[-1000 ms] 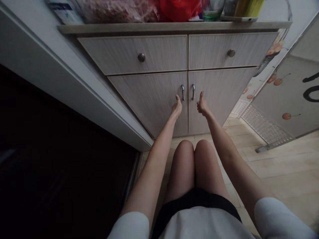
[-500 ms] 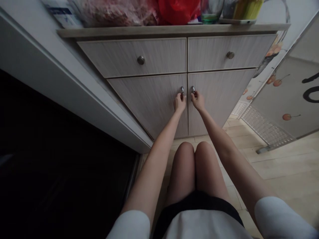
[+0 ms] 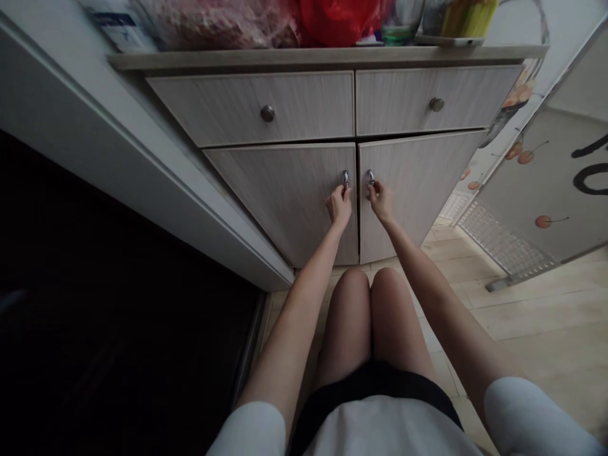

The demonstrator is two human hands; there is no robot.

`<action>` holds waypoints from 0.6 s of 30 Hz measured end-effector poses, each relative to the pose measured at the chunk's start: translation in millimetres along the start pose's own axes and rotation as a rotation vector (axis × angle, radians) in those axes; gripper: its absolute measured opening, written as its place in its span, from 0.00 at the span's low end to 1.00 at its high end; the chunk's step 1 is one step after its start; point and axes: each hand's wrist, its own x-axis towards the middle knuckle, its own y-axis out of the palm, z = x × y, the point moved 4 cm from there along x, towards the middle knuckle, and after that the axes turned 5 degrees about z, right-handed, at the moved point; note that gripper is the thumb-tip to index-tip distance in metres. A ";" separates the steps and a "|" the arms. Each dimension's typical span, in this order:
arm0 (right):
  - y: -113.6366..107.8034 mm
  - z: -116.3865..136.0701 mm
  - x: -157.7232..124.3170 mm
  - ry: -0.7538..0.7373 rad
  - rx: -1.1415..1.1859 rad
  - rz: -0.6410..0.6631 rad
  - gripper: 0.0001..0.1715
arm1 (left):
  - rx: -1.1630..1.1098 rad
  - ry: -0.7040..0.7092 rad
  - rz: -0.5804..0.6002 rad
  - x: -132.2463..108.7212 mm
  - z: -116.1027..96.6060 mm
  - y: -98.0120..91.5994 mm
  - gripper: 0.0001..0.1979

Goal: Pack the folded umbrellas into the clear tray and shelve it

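A wood-grain cabinet has two lower doors with metal handles near the middle seam. My left hand (image 3: 339,204) is closed on the left door handle (image 3: 346,177), fingers pinched at its lower end. On the right door handle (image 3: 371,176) my right hand (image 3: 380,199) is closed in the same way. The left door (image 3: 294,190) and the right door (image 3: 413,183) both stand slightly ajar, with a narrow dark gap between them and along their top edges. What lies inside the cabinet is hidden.
Above are two drawers with round knobs (image 3: 267,113). The cabinet top (image 3: 237,59) holds a red bag (image 3: 337,22), a pinkish plastic bag (image 3: 228,24), a glass and a yellow container (image 3: 470,19). A cherry-patterned panel (image 3: 565,171) stands right. My knees (image 3: 370,291) are close below the doors.
Both doors have swung slightly outward, and a dark gap has appeared between them. My hands have moved a little toward me and apart with the handles.
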 end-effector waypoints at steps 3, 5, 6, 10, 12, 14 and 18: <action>-16.3 6.4 -21.1 -0.037 -0.005 0.019 0.26 | 0.006 0.020 0.009 -19.7 -0.7 -11.6 0.10; -29.7 12.1 -36.6 -0.055 -0.005 0.027 0.26 | -0.007 0.038 0.013 -34.6 0.2 -20.6 0.10; -37.0 15.1 -44.5 -0.061 -0.004 0.026 0.26 | -0.013 0.048 0.010 -42.6 1.0 -25.7 0.10; -66.8 26.6 -74.4 -0.084 -0.009 0.004 0.26 | -0.024 0.084 -0.027 -76.7 6.6 -50.1 0.09; -81.5 31.0 -87.6 -0.094 -0.025 -0.007 0.26 | -0.036 0.108 -0.058 -93.7 10.4 -64.2 0.10; -95.8 34.1 -99.6 -0.102 -0.039 -0.014 0.25 | -0.045 0.129 -0.092 -109.3 14.4 -78.5 0.11; -125.1 37.6 -122.0 -0.102 -0.084 -0.046 0.23 | -0.030 0.128 -0.144 -135.0 21.7 -103.9 0.14</action>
